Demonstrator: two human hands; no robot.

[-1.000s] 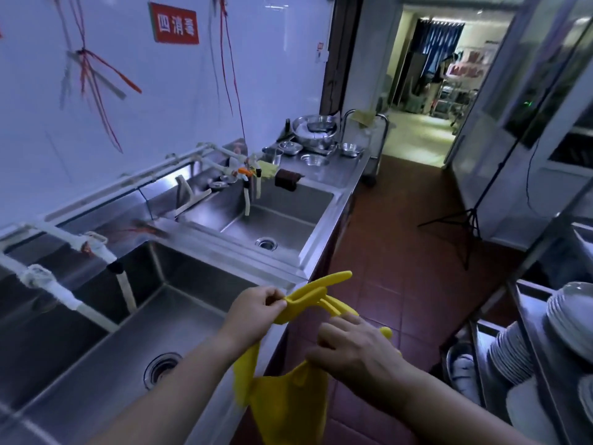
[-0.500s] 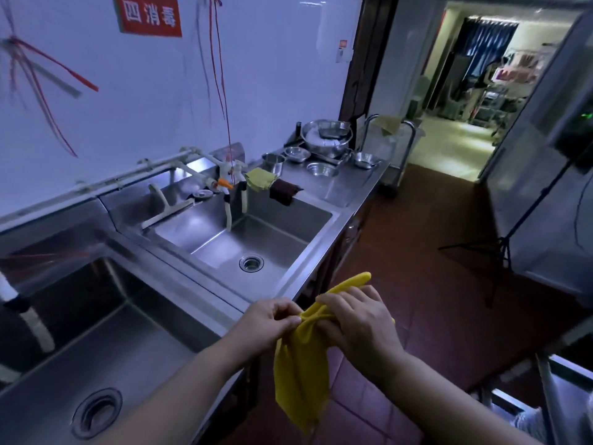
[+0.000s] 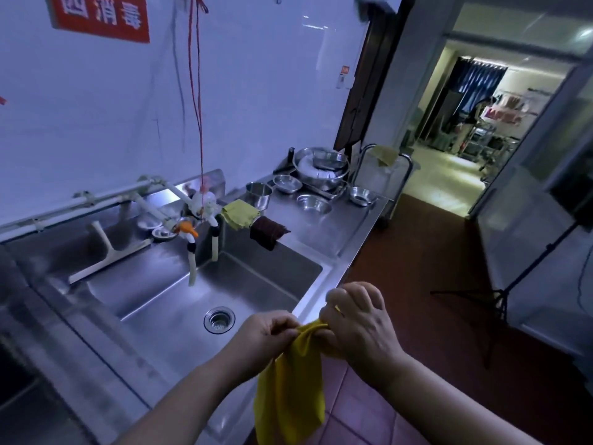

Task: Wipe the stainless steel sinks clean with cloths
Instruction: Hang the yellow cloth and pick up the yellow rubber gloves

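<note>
— Hands first: what are they doing?

— Both are closed on one yellow cloth (image 3: pixel 290 390). The left hand (image 3: pixel 268 335) pinches its bunched top edge between thumb and fingers; the right hand (image 3: pixel 359 322) is curled tight around the same gathered edge, knuckles up, touching the left at the cloth.

— And the rest of the cloth?

— It hangs straight down from the two grips, loose and folded on itself, in front of the sink's near rim and over the red tiled floor (image 3: pixel 449 316).

— Where is the sink?

— Directly ahead and left of the hands. The stainless steel sink (image 3: pixel 179 300) is a deep basin with a round drain strainer (image 3: pixel 219 319) in its floor, just beyond the left hand. Two white hose spouts (image 3: pixel 192 264) hang down into it from the pipework along the wall.

— Any other cloths?

— Two, draped over the basin's far edge side by side: a yellow-green cloth (image 3: pixel 240 214) and a dark brown cloth (image 3: pixel 268 232).

— Beyond that?

— The tabletop (image 3: pixel 346 220) carries several metal bowls (image 3: pixel 313 204) and a large basin stacked with pans. A white squeegee (image 3: pixel 107 252) leans against the back ledge on the left.
</note>
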